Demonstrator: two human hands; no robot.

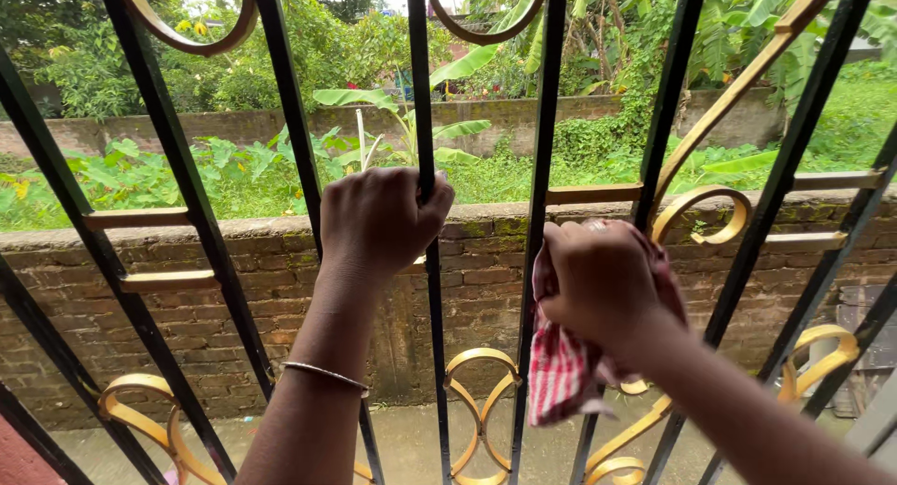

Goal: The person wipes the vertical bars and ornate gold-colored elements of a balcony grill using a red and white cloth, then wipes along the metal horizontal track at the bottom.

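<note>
A black iron window grille [192, 200] with gold scrolls fills the view. My left hand [381, 219] is closed around one vertical black bar [422, 92] at mid height; a thin metal bangle sits on that wrist. My right hand [598, 284] grips a red-and-white checked cloth [559, 368], bunched and pressed against the neighbouring vertical bar [542, 121]. The cloth's loose end hangs down below my fist.
Beyond the grille runs a low mossy brick wall [140, 326] with a wet concrete strip [411, 443] at its foot. Behind it lie green plants, banana leaves and a second wall. Gold scroll ornaments [481, 406] sit low between the bars.
</note>
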